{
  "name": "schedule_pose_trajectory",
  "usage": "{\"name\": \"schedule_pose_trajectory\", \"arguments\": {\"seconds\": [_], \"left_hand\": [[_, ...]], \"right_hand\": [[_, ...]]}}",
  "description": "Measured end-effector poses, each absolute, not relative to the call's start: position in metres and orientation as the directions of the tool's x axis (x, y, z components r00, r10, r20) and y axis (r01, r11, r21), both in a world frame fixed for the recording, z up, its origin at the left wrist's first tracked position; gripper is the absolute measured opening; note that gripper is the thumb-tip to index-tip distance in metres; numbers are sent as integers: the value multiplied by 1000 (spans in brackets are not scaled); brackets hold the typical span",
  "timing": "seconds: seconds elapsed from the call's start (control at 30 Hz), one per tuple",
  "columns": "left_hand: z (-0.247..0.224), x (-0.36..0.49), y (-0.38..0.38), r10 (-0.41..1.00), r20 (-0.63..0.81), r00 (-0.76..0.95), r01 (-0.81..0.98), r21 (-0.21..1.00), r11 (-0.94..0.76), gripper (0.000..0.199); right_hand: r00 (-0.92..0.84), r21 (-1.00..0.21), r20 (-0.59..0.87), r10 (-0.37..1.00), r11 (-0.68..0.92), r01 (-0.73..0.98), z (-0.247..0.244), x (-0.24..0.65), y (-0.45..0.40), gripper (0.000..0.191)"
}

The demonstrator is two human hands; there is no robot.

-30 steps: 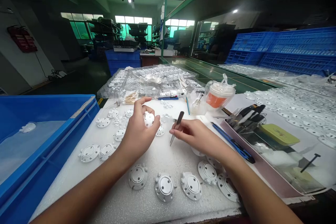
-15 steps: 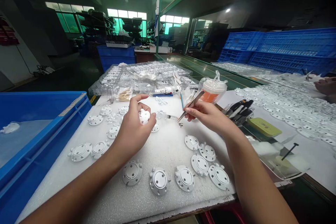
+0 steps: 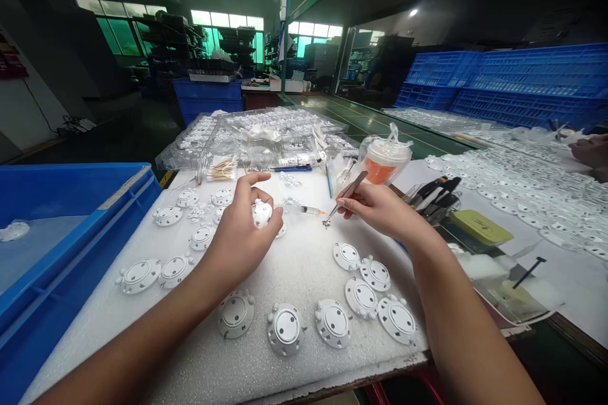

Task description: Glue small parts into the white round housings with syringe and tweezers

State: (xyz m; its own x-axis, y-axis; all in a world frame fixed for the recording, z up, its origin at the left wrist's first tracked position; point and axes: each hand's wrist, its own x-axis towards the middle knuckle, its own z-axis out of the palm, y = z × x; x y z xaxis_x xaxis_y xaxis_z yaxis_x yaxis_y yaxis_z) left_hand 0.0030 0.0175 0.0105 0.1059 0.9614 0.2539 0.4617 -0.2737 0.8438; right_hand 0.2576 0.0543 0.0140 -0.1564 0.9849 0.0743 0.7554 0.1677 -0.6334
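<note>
Between the thumb and fingers of my left hand (image 3: 247,221) is a small white plastic part (image 3: 261,212), raised over the foam sheet (image 3: 304,266). My right hand (image 3: 368,205) grips metal tweezers (image 3: 350,192), their tips pointing down and left. Those tips are at a little cluster of tiny dark metal pieces (image 3: 326,224) on the foam; whether a piece is caught between them I cannot tell. Close by lies a syringe (image 3: 312,210) with an orange tip. Round white parts with raised discs, such as this one (image 3: 286,328), stand around both hands.
A blue bin (image 3: 118,202) borders the left side. Toothpicks (image 3: 222,169), pens (image 3: 293,169) and a lidded orange cup (image 3: 381,161) stand at the back, before clear trays (image 3: 185,142) of white parts. To the right are a tool holder (image 3: 434,196) and another person's hand (image 3: 591,152).
The tweezers' tips have come down slightly to the tiny metal pieces. My left hand keeps its hold on the white part. The view has shifted a little.
</note>
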Motion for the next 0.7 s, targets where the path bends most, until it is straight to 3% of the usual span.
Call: {"name": "schedule_pose_trajectory", "arguments": {"seconds": [0.7], "left_hand": [[9,2,18,960,226,165,455,846,-278,45]], "right_hand": [[-219,-586,100,971,235,775,10,263,56,14]]}}
